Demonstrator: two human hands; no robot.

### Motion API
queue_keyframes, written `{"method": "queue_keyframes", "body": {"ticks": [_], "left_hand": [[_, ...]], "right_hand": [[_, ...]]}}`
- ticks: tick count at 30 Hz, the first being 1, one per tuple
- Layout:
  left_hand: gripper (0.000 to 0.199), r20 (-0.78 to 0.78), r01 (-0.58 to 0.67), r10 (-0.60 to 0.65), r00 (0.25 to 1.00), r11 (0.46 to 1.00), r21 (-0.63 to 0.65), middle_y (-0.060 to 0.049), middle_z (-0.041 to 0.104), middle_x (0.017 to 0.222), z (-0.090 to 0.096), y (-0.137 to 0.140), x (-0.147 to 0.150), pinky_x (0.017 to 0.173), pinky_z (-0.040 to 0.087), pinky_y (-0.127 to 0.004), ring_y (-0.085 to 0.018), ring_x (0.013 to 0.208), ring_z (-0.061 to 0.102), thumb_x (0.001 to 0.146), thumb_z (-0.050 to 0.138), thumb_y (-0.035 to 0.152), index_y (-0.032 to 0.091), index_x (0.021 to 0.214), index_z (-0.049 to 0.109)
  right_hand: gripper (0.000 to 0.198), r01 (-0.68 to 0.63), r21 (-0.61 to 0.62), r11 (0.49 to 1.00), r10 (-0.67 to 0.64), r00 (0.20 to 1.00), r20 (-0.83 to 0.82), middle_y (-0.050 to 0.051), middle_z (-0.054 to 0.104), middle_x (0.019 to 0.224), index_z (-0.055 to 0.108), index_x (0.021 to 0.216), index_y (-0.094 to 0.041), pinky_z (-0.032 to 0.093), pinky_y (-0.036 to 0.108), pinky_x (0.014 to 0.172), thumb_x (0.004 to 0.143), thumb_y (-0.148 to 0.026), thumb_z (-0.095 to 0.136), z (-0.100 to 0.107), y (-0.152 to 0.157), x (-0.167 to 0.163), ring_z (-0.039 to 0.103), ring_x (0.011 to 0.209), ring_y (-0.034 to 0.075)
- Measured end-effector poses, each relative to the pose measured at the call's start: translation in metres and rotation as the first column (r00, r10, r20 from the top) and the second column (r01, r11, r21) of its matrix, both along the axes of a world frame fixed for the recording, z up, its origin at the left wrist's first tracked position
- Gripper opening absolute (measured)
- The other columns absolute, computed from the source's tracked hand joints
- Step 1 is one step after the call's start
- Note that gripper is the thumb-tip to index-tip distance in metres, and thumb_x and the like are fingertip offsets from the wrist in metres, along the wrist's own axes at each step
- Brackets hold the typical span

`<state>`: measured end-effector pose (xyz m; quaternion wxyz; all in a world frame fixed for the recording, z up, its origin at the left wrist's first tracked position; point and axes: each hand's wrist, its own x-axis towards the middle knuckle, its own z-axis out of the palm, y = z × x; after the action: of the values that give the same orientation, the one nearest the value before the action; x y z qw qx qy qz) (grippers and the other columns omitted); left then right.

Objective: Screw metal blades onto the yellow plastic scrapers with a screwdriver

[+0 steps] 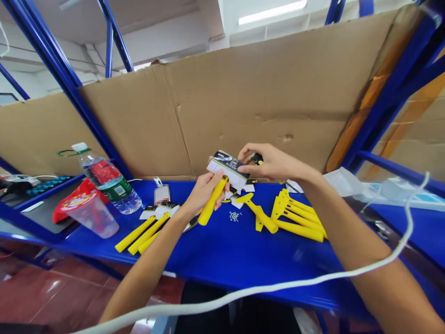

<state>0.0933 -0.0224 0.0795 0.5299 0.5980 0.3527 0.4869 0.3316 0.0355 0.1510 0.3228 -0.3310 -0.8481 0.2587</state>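
My left hand (pixel 206 191) is closed around a yellow plastic handle (pixel 211 204), which points down and toward me. A black-and-white printed card package (pixel 227 166) stands above the handle, under my left thumb. My right hand (pixel 262 162) is bent at the package's right end, thumb and fingers closed in on its edge. A small black and yellow item (pixel 257 159) shows by the right palm; I cannot make out whether it is held. Below the hands lie a pile of small screws (pixel 235 216) and a yellow scraper-like piece with a flared head (pixel 259 212).
Several yellow pieces with flared heads (pixel 302 218) lie to the right, yellow handles (pixel 148 234) to the left. A water bottle (pixel 111 181) and a tipped plastic cup (pixel 93 215) stand at the left. A white cable (pixel 257 292) crosses in front; cardboard (pixel 243 102) walls the back.
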Motion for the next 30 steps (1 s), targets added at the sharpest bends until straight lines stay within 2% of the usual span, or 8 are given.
{"method": "queue_keyframes", "body": {"ticks": [5, 7, 11, 14, 19, 24, 27, 30], "left_hand": [[0.053, -0.180, -0.181, 0.167, 0.969, 0.981, -0.063, -0.003, 0.070, 0.081, -0.025, -0.048, -0.053, 0.046, 0.051, -0.025, -0.012, 0.051, 0.059, 0.092, 0.074, 0.067, 0.018, 0.107, 0.063], [0.059, -0.291, -0.274, 0.262, 0.920, 0.962, -0.003, -0.003, 0.069, 0.086, -0.043, -0.066, -0.076, 0.047, 0.052, -0.026, -0.015, 0.058, 0.063, 0.087, 0.080, 0.065, 0.018, 0.116, 0.061], [0.067, -0.560, -0.434, 0.499, 0.662, 0.864, 0.256, -0.007, 0.071, 0.107, -0.083, -0.097, -0.116, 0.074, 0.063, -0.037, -0.024, 0.087, 0.073, 0.090, 0.079, 0.051, 0.020, 0.144, 0.054], [0.062, -0.625, -0.384, 0.599, 0.501, 0.801, 0.460, -0.010, 0.071, 0.117, -0.110, -0.110, -0.138, 0.098, 0.059, -0.049, -0.026, 0.097, 0.072, 0.098, 0.070, 0.042, 0.023, 0.154, 0.051], [0.043, -0.700, -0.183, 0.626, 0.344, 0.775, 0.605, -0.012, 0.068, 0.120, -0.133, -0.119, -0.159, 0.104, 0.057, -0.047, -0.028, 0.110, 0.071, 0.111, 0.048, 0.036, 0.027, 0.149, 0.066], [0.042, -0.701, -0.071, 0.698, 0.143, 0.714, 0.696, -0.013, 0.068, 0.117, -0.136, -0.123, -0.168, 0.104, 0.057, -0.052, -0.031, 0.108, 0.069, 0.112, 0.046, 0.031, 0.027, 0.148, 0.068], [0.039, -0.669, 0.045, 0.742, 0.045, 0.667, 0.744, -0.016, 0.070, 0.119, -0.131, -0.123, -0.168, 0.106, 0.055, -0.057, -0.036, 0.112, 0.067, 0.109, 0.051, 0.027, 0.023, 0.142, 0.072], [0.035, -0.636, 0.109, 0.771, 0.012, 0.632, 0.768, -0.017, 0.071, 0.120, -0.125, -0.121, -0.163, 0.105, 0.054, -0.057, -0.038, 0.113, 0.067, 0.107, 0.056, 0.025, 0.020, 0.137, 0.073]], "right_hand": [[0.021, -0.115, -0.085, 0.990, 0.120, 0.991, 0.063, 0.005, 0.079, 0.091, 0.078, 0.107, -0.020, 0.044, 0.026, 0.042, 0.092, -0.035, 0.075, -0.029, -0.013, -0.053, 0.057, 0.047, 0.010], [0.017, -0.100, -0.151, 0.983, 0.117, 0.987, 0.108, 0.004, 0.074, 0.075, 0.077, 0.101, -0.019, 0.043, 0.025, 0.041, 0.092, -0.033, 0.074, -0.049, -0.015, -0.076, 0.059, 0.045, 0.012], [0.016, -0.081, -0.312, 0.947, 0.164, 0.954, 0.249, -0.001, 0.068, 0.065, 0.071, 0.101, -0.020, 0.042, 0.022, 0.039, 0.092, -0.033, 0.076, -0.092, -0.012, -0.119, 0.062, 0.045, 0.014], [0.014, -0.080, -0.357, 0.931, 0.209, 0.917, 0.340, -0.003, 0.065, 0.058, 0.071, 0.096, -0.019, 0.045, 0.022, 0.043, 0.092, -0.030, 0.079, -0.114, -0.010, -0.148, 0.062, 0.044, 0.014], [0.017, -0.125, -0.258, 0.958, 0.230, 0.873, 0.430, 0.000, 0.071, 0.066, 0.073, 0.101, -0.019, 0.048, 0.025, 0.056, 0.097, -0.034, 0.077, -0.124, -0.012, -0.172, 0.068, 0.054, 0.017], [0.022, -0.084, -0.010, 0.996, 0.081, 0.914, 0.397, 0.011, 0.081, 0.109, 0.075, 0.107, -0.019, 0.047, 0.032, 0.079, 0.097, -0.039, 0.077, -0.107, -0.012, -0.119, 0.074, 0.097, 0.025], [0.023, 0.002, 0.035, 0.999, -0.016, 0.918, 0.397, 0.010, 0.081, 0.104, 0.074, 0.103, -0.019, 0.045, 0.033, 0.078, 0.096, -0.041, 0.076, -0.096, -0.012, -0.048, 0.073, 0.092, 0.025], [0.029, 0.097, 0.012, 0.995, -0.090, 0.864, 0.495, 0.009, 0.081, 0.101, 0.074, 0.101, -0.020, 0.045, 0.034, 0.074, 0.095, -0.048, 0.075, -0.095, -0.021, 0.027, 0.072, 0.085, 0.025]]}}
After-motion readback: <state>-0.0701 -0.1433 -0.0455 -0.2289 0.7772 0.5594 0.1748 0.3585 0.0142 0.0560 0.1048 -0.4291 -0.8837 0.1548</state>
